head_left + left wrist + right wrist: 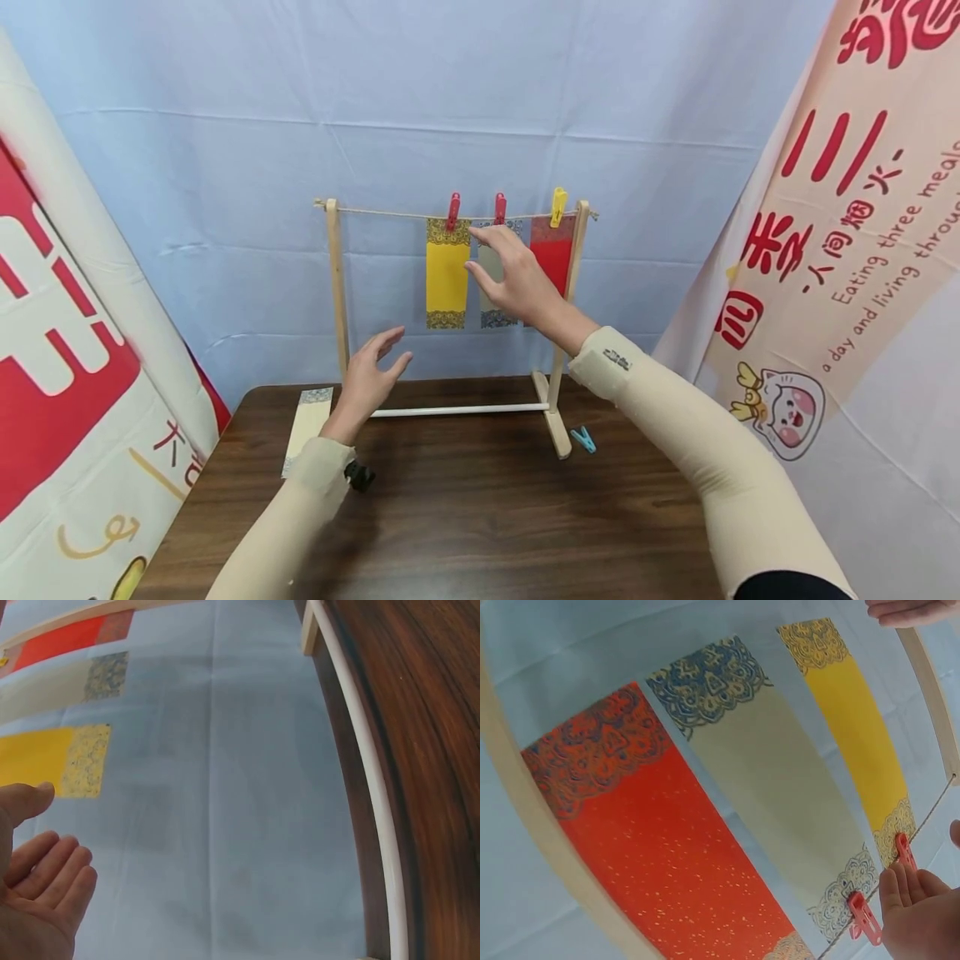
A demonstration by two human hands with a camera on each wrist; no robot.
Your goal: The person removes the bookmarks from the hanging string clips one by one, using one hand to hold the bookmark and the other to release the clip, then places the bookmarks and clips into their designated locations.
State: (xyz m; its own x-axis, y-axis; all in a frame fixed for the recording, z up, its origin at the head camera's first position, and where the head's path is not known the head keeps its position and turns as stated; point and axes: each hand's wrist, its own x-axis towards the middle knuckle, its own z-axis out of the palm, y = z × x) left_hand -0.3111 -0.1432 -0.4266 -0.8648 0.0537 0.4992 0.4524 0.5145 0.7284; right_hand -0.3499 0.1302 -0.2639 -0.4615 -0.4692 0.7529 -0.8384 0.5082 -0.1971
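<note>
On a string (pixel 390 213) hang three patterned paper strips: yellow (pixel 447 279), grey (pixel 780 772) and red (pixel 551 258). A red clothespin (pixel 453 212) clips the yellow strip, a second red clothespin (pixel 500 208) the grey one, and a yellow clothespin (pixel 558 207) the red one. My right hand (pixel 513 275) is raised before the grey strip, thumb and fingers apart, fingertips by the yellow strip's top right edge; it holds nothing. Lower down, beside the left post, my left hand (pixel 371 375) is empty, its fingers spread loosely from the thumb.
The wooden frame's left post (pixel 337 283) and right post (pixel 573 275) carry the string, with a white bar (pixel 461 410) low between them. A cream strip (pixel 307 425) lies on the dark table (pixel 480 508) at left; a blue clothespin (pixel 583 439) lies by the right foot.
</note>
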